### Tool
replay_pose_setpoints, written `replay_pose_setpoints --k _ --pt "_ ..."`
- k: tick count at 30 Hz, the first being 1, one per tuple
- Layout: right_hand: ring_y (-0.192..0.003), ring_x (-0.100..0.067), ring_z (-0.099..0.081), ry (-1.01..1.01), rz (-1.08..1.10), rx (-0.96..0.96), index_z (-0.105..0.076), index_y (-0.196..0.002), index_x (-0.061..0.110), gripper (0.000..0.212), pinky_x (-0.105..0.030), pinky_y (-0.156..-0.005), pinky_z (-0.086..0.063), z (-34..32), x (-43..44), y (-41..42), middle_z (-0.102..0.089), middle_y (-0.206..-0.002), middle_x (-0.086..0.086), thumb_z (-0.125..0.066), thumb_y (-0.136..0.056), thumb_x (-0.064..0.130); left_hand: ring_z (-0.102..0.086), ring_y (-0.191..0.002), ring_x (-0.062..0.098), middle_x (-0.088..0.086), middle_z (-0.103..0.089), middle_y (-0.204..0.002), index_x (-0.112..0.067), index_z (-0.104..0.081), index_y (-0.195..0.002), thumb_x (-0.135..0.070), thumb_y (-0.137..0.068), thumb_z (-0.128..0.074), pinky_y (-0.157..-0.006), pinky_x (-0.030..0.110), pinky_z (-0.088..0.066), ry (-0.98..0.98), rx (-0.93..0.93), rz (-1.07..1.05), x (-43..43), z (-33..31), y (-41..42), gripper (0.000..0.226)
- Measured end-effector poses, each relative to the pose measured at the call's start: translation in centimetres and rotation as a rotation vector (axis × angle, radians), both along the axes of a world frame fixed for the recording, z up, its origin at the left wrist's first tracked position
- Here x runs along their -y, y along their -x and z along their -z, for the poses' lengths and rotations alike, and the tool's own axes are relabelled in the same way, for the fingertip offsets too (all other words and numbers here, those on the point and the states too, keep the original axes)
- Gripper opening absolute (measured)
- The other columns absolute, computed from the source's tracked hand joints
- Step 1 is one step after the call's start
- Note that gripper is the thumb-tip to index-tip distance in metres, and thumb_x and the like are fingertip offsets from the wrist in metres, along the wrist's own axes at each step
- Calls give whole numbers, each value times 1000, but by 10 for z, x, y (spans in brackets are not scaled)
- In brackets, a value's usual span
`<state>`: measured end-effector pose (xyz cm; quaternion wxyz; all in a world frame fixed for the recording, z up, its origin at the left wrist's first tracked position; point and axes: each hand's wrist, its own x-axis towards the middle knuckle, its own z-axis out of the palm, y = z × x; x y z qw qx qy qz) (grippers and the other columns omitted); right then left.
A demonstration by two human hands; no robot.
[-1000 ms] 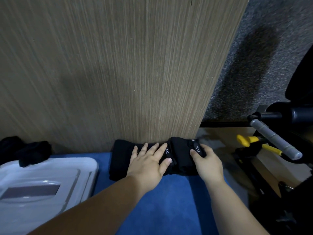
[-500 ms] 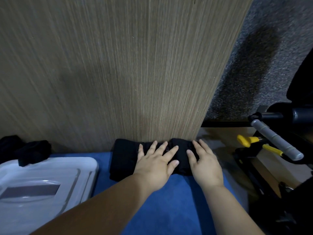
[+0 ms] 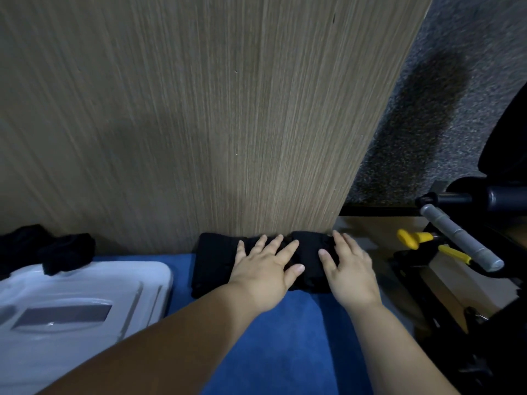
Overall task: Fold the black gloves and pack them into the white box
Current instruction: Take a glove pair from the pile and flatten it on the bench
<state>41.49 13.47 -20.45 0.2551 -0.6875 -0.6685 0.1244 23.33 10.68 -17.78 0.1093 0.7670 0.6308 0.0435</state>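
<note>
Two hands lie flat on the folded black gloves [image 3: 214, 263] at lower centre. The left hand [image 3: 265, 269] is spread wide, fingers straight and apart, palm pressing the middle of the bundle. The right hand [image 3: 349, 272] is just beside it, fingers straight, pressing the bundle's right end, and neither hand is gripping anything. The gloves rest on the blue cloth [image 3: 285, 337], tight against the foot of the wood-grain panel [image 3: 199, 109]. The white box [image 3: 85, 295] sits lower left, near the bundle but apart from it — a heap of black fabric [image 3: 67, 252] is draped over its far edge. A yellow-handled tool [image 3: 413, 239] shows at the right edge.
</note>
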Motion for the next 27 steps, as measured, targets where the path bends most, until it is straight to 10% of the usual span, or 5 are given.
replay_pose_setpoints --k 11,27 --pt "-113 -25 -45 -342 -47 116 -70 -104 24 27 -43 -94 -39 -44 49 75 -62 -110 2 -58 -90 42 -26 -138 14 -11 -39 -148 -30 -30 -146 -56 -98 -22 -111 36 -23 -221 154 -159 48 -20 71 55" --pt "-109 -14 -56 154 -541 -196 -63 -119 20 27 -23 -95 -40 -16 96 317 -58 -123 2 -51 -97 28 -33 -134 26 3 -47 -142 -19 -42 -141 -42 -98 -41 -107 35 -27 -214 233 -687 132 10 295 49"
